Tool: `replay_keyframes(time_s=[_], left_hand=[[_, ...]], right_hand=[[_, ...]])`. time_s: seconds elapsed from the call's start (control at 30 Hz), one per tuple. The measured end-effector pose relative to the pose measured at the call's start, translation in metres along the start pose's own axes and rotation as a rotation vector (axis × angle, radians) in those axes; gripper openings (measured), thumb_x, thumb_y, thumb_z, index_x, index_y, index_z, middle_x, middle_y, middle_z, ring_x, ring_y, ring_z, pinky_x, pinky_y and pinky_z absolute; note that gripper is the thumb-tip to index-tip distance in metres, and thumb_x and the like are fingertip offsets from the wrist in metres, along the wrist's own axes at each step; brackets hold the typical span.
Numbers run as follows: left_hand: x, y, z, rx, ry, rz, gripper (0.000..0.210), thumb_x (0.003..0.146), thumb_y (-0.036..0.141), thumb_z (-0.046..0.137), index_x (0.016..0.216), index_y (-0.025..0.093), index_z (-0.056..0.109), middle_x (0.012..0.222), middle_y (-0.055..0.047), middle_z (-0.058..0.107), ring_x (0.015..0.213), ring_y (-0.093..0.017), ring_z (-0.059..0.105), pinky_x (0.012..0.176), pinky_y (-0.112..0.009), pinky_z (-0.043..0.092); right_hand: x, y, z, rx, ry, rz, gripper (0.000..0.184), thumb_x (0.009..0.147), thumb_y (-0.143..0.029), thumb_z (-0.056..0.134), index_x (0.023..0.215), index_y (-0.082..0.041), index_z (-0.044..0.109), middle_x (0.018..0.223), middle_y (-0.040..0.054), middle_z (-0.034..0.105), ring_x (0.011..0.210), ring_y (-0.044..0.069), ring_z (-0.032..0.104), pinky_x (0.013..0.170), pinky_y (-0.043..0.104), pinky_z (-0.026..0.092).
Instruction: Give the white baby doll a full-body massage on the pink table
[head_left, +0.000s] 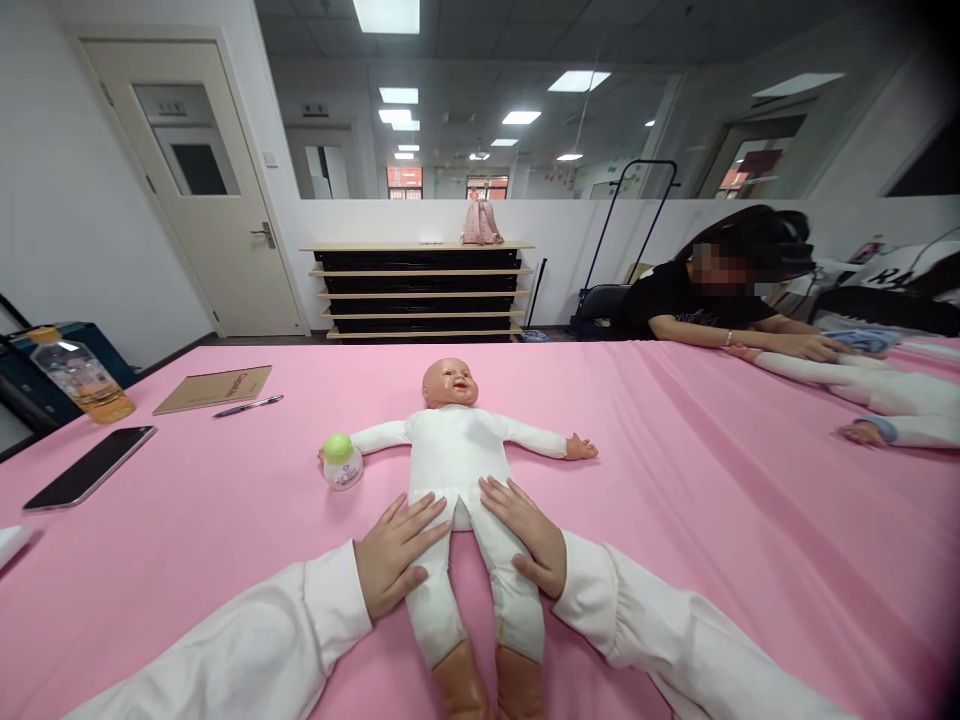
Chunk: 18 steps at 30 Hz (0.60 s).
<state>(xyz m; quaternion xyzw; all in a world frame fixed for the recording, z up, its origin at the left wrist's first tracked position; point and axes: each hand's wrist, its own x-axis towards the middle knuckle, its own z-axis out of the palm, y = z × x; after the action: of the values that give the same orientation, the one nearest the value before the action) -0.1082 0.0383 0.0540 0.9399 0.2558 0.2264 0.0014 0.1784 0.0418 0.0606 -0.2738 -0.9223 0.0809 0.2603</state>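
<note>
A baby doll (457, 450) with a white cloth body lies on its back on the pink sheet (637, 590), arms spread wide and feet toward me. My left hand (397, 552) rests on the doll's thigh at the left, fingers stretched out over the hip. On the other thigh lies my right hand (529, 538), its fingers also extended and flat. Neither hand grasps anything. A small round bottle (343, 464) with a green cap stands by the doll's hand at the left, partly hiding that hand.
At the left are a phone (90, 468), a pen (248, 406), a brown notebook (214, 389) and a drink bottle (82, 378). Across the table at the right, a person (697, 285) leans over another doll (885, 390). Behind stands a low shelf (424, 271).
</note>
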Motion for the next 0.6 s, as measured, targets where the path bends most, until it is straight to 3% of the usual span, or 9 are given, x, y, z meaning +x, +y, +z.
replay_keyframes(time_s=[0.07,0.17,0.27,0.37,0.47,0.6], left_hand=[[0.0,0.002,0.0,-0.033,-0.026,0.061,0.051,0.094,0.047,0.017,0.138,0.024,0.031,0.145,-0.006,0.032,0.138,-0.022,0.021,0.112,-0.046,0.012],[-0.001,0.009,-0.001,-0.123,-0.041,0.221,0.046,0.093,0.042,0.024,0.132,0.022,0.039,0.133,-0.004,0.05,0.135,-0.018,0.027,0.114,-0.043,0.007],[-0.002,0.016,0.0,-0.233,0.064,0.361,0.041,0.092,0.037,0.027,0.125,0.019,0.045,0.115,-0.003,0.063,0.127,-0.014,0.041,0.115,-0.035,0.015],[-0.003,0.018,0.0,-0.216,0.121,0.405,0.042,0.092,0.036,0.027,0.124,0.018,0.047,0.116,-0.004,0.063,0.125,-0.014,0.044,0.112,-0.032,0.022],[-0.003,0.012,-0.002,-0.074,0.039,0.259,0.045,0.094,0.037,0.022,0.133,0.021,0.039,0.134,-0.005,0.049,0.133,-0.017,0.032,0.113,-0.038,0.019],[0.0,-0.001,0.001,-0.013,0.007,-0.114,0.049,0.095,0.039,0.017,0.141,0.021,0.024,0.146,-0.007,0.03,0.138,-0.021,0.021,0.112,-0.047,0.019]], right_hand=[[0.0,-0.004,-0.002,-0.023,-0.048,-0.035,0.066,0.09,-0.055,0.022,0.141,-0.014,0.027,0.148,0.0157,0.019,0.139,0.026,0.015,0.111,0.052,0.009],[0.0,-0.014,-0.007,-0.057,-0.126,-0.131,0.058,0.09,-0.05,0.025,0.136,-0.018,0.037,0.148,0.012,0.023,0.139,0.027,0.015,0.11,0.055,0.003],[0.001,-0.021,-0.01,-0.054,-0.189,-0.252,0.05,0.091,-0.043,0.026,0.132,-0.02,0.044,0.141,0.0076,0.039,0.138,0.022,0.02,0.112,0.05,-0.001],[0.0,-0.02,-0.009,-0.036,-0.179,-0.288,0.05,0.092,-0.042,0.024,0.132,-0.018,0.043,0.138,0.0072,0.043,0.137,0.019,0.024,0.113,0.045,0.001],[-0.002,-0.011,-0.004,-0.045,-0.094,-0.163,0.055,0.093,-0.045,0.018,0.137,-0.018,0.036,0.144,0.01,0.033,0.138,0.02,0.021,0.113,0.045,0.006],[-0.002,0.0,0.003,-0.054,0.016,0.067,0.057,0.094,-0.046,0.018,0.142,-0.017,0.024,0.148,0.0134,0.02,0.139,0.022,0.016,0.112,0.047,0.013]])
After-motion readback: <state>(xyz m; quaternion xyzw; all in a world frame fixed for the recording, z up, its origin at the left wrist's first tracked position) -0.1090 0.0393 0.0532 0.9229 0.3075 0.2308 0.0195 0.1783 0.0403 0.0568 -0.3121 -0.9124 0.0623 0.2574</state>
